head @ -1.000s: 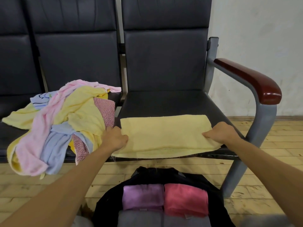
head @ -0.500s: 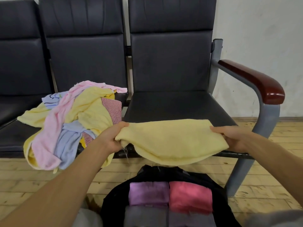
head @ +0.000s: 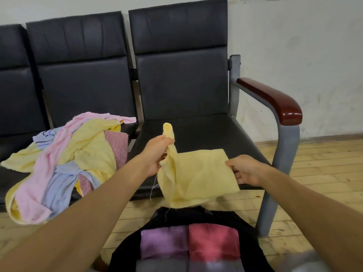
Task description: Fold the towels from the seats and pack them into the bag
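A folded yellow towel (head: 196, 173) hangs in the air in front of the right-hand seat (head: 206, 132), above the bag. My left hand (head: 157, 152) grips its bunched left end, with a tip of cloth sticking up above the fist. My right hand (head: 245, 169) pinches its right edge. Below, an open black bag (head: 125, 254) on the floor holds a folded purple towel (head: 164, 242) and a folded pink-red towel (head: 213, 242) side by side. A heap of unfolded towels (head: 64, 160), pink, yellow and blue, lies on the middle seat.
The row of dark padded seats stands against a pale wall. A metal armrest with a dark red wooden top (head: 275, 99) bounds the right seat. The floor (head: 324, 160) is light wooden boards. Grey folded cloth (head: 188, 266) shows at the bag's near edge.
The yellow towel has been lifted off the right seat. My hands have come closer together, so the towel is now narrower and bunched at the left end. The camera has tilted up.
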Demonstrator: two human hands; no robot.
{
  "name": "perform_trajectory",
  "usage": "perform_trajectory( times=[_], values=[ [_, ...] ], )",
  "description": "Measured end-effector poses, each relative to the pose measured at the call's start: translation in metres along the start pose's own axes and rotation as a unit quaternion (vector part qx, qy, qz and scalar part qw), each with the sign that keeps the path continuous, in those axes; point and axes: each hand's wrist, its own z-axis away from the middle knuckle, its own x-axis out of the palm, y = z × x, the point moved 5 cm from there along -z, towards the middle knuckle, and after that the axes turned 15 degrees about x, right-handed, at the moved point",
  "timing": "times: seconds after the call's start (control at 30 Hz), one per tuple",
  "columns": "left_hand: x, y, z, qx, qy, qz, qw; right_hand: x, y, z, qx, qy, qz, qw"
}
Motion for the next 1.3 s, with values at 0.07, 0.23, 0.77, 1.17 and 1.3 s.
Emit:
perform_trajectory(
  times=[0.07, 0.23, 0.77, 1.17, 1.3],
  values=[
    [0.030, 0.000, -0.004, 0.004, -0.024, -0.037, 0.999, -0.001, 0.000, 0.001, 0.003, -0.016, -0.002, 1.000],
    [0.097, -0.010, -0.002, -0.013, -0.102, -0.085, 0.991, 0.000, 0.001, -0.002, 0.018, -0.026, -0.025, 0.999],
    [0.012, -0.028, 0.016, 0.052, -0.076, -0.138, 0.986, 0.018, -0.018, -0.003, -0.082, 0.201, 0.243, 0.945],
    [-0.050, -0.046, 0.046, 0.043, 0.051, -0.058, 0.996, 0.089, -0.045, 0.042, -0.239, 0.132, 0.219, 0.937],
    [-0.064, -0.046, 0.046, 0.017, 0.077, -0.066, 0.995, 0.121, -0.048, 0.063, -0.245, 0.009, 0.110, 0.963]
  ],
)
